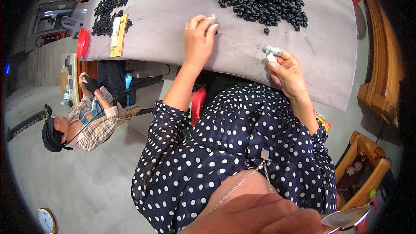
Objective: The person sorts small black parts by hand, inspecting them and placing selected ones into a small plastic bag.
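Note:
Over the pale cloth-covered table [164, 26], my left hand [199, 37] is closed, with pale wrapping on a fingertip. Below its thumb tip shows a small black part [216, 32], mostly hidden by the fingers. My right hand [288, 71], near the table's front edge, pinches a small white piece [271, 57] between thumb and forefinger. A grey-green wrapping [273, 50] covers that forefinger. Beyond my hands lies a large pile of small round black parts [264, 4], some with a hole in the middle. One loose black part [266, 30] sits just in front of the pile.
A second heap of black parts [108, 6] spreads at the far left, beside a yellow strip [118, 37] and a red dish [82, 42]. Another person [89, 121] sits at the left. Wooden furniture [381, 69] stands at the right.

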`<action>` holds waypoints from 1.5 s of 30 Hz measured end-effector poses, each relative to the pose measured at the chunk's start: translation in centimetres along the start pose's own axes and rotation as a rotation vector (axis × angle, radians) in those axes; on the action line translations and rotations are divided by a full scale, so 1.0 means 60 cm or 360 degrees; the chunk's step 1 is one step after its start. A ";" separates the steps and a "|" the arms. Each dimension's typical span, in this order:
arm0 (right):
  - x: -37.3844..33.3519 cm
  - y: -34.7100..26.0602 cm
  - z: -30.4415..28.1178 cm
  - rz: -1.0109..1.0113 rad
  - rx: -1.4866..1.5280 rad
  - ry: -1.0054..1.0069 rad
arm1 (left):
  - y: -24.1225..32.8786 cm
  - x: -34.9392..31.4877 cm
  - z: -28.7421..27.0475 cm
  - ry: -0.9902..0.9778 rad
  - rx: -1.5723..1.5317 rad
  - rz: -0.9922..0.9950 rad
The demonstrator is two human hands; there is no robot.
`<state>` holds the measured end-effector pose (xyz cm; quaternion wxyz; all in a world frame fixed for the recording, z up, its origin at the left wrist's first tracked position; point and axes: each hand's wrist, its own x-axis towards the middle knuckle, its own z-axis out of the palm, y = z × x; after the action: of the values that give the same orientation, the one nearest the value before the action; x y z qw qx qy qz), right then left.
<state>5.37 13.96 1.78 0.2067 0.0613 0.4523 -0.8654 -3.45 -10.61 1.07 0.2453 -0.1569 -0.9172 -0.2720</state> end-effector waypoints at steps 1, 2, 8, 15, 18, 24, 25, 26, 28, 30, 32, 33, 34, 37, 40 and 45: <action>0.000 0.000 -0.002 -0.0035 0.0031 0.0043 | 0.018 0.004 0.010 0.0004 -0.0003 0.0001; 0.002 0.000 -0.003 -0.0076 0.0055 0.0100 | 0.039 0.010 0.023 -0.0067 -0.0113 0.0154; -0.002 -0.010 -0.011 -0.0172 0.0000 0.0177 | 0.131 0.036 0.084 -0.0525 -0.0397 0.0360; -0.002 -0.015 -0.013 -0.0190 0.0078 0.0189 | 0.130 0.052 0.098 -0.0672 -0.0170 0.0601; 0.000 -0.015 -0.010 -0.0220 0.0044 0.0171 | 0.133 0.051 0.107 -0.0650 -0.0250 0.0611; -0.007 -0.015 -0.006 -0.0195 0.0028 0.0204 | 0.127 0.037 0.097 -0.0464 -0.0290 0.0552; -0.006 -0.014 -0.004 -0.0199 0.0022 0.0179 | 0.124 0.032 0.090 -0.0410 -0.0354 0.0491; -0.005 -0.013 -0.002 -0.0228 0.0038 0.0162 | 0.121 0.025 0.081 -0.0423 -0.0355 0.0490; 0.000 -0.009 0.004 -0.0181 -0.0046 0.0147 | 0.118 0.003 0.059 -0.0861 -0.1854 -0.1067; 0.004 -0.005 0.008 -0.0084 -0.0207 0.0105 | 0.119 -0.018 0.044 -0.0818 -0.2282 -0.1421; 0.005 0.001 0.011 -0.0071 -0.0189 0.0045 | 0.117 -0.034 0.030 -0.0890 -0.2602 -0.1620; 0.005 0.002 0.010 -0.0124 -0.0195 -0.0022 | 0.118 -0.040 0.027 -0.0854 -0.2635 -0.1734; 0.005 0.003 0.009 -0.0055 -0.0186 0.0018 | 0.118 -0.043 0.026 -0.0842 -0.2639 -0.1781; 0.001 0.004 0.007 -0.0068 -0.0157 -0.0069 | 0.123 -0.047 0.025 -0.0670 -0.2707 -0.1869; -0.003 0.000 0.004 -0.0117 -0.0180 -0.0146 | 0.129 -0.045 0.022 -0.0699 -0.2826 -0.1989; -0.001 -0.002 0.004 -0.0125 -0.0161 -0.0185 | 0.142 -0.049 0.014 -0.0649 -0.2961 -0.2009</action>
<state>5.39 13.84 2.05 0.2012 -0.0174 0.4849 -0.8509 2.26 -3.69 2.48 -0.2999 0.1698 -0.2983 -0.8901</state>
